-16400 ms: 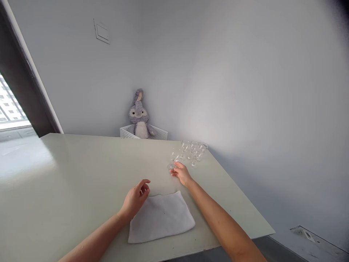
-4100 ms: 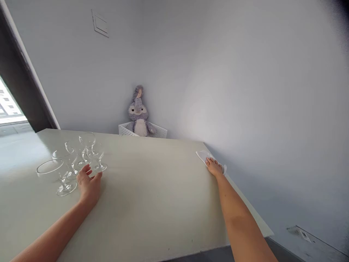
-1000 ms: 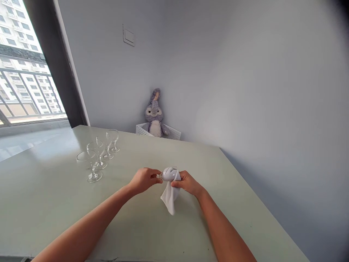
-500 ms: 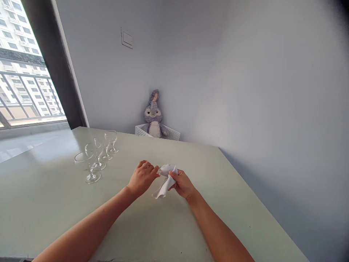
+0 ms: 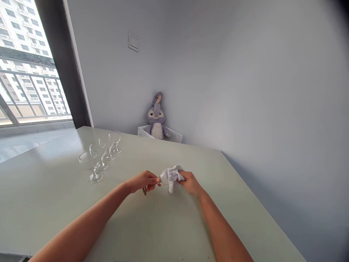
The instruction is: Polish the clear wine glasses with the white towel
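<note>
A clear stemmed glass point(image 5: 163, 177) lies sideways in the air between my hands, its bowl toward the right. My left hand point(image 5: 145, 181) is closed around its stem, and part of the foot shows below the fingers. My right hand point(image 5: 189, 182) grips a white cloth point(image 5: 172, 174), which is bunched in and over the mouth of the bowl. The right fingertips are partly hidden by the cloth.
Several matching stemmed glasses point(image 5: 95, 177) stand upright in a row on the left of the pale green table point(image 5: 152, 225). Behind the far edge, a plush rabbit point(image 5: 156, 120) sits in a white perforated basket point(image 5: 174, 137). Grey walls point(image 5: 245, 91) border the table.
My left hand has turned and now pinches the glass stem. The cloth has shifted to the bowl's mouth as my right hand moved right. The camera view has turned slightly left.
</note>
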Available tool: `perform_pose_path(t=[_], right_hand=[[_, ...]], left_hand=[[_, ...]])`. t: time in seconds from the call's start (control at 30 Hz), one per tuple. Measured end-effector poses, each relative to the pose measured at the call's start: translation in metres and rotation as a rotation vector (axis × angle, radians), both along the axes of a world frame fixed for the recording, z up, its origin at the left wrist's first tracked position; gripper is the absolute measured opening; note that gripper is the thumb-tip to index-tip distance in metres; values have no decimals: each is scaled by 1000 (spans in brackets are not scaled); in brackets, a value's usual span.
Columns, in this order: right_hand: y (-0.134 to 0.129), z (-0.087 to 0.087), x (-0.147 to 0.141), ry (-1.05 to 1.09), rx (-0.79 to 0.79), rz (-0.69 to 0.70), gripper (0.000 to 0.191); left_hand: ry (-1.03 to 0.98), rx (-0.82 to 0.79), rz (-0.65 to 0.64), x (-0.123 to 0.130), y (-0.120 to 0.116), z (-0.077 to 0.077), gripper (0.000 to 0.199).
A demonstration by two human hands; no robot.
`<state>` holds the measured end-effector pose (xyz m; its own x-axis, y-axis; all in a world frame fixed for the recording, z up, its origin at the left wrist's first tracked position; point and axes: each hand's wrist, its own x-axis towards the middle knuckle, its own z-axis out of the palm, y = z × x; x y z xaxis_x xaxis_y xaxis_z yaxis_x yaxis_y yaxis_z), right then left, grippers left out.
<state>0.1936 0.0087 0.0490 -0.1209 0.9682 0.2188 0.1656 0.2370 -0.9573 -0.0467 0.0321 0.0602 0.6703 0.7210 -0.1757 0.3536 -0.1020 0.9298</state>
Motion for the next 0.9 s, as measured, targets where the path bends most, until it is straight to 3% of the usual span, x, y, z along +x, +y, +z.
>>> perform_pose_path(t=[0.1, 0.2, 0.23, 0.3, 0.37, 0.43, 0.53, 0.63, 0.73, 0.8, 0.9], right_hand=[[7, 0, 11, -46, 111, -222, 14], [-1, 7, 4, -141, 262, -395, 23], [-6, 9, -3, -237, 337, -366, 26], [-18, 13, -22, -484, 496, -175, 34], [-27, 14, -42, -697, 608, 12, 40], [-30, 11, -53, -787, 637, 34, 40], [-23, 6, -49, -687, 466, -77, 29], [-11, 1, -28, -316, 24, -25, 35], [-5, -3, -17, 192, -354, 35, 41], [-5, -5, -22, 449, -421, -41, 42], [-9, -6, -43, 618, -389, -100, 48]], left_hand=[[-4, 36, 151, -2, 6, -3, 47], [151, 185, 369, -4, 12, -8, 46], [214, 254, 418, -4, 12, -10, 44], [347, 422, 454, 0, 9, -15, 36], [449, 644, 398, 5, 3, -20, 27], [496, 865, 297, 12, -6, -23, 22], [447, 1119, 124, 21, -17, -25, 24], [368, 1214, 13, 25, -23, -23, 27], [314, 1146, 82, 28, -25, -23, 31], [280, 1050, 181, 30, -26, -24, 34], [193, 876, 338, 35, -27, -27, 38]])
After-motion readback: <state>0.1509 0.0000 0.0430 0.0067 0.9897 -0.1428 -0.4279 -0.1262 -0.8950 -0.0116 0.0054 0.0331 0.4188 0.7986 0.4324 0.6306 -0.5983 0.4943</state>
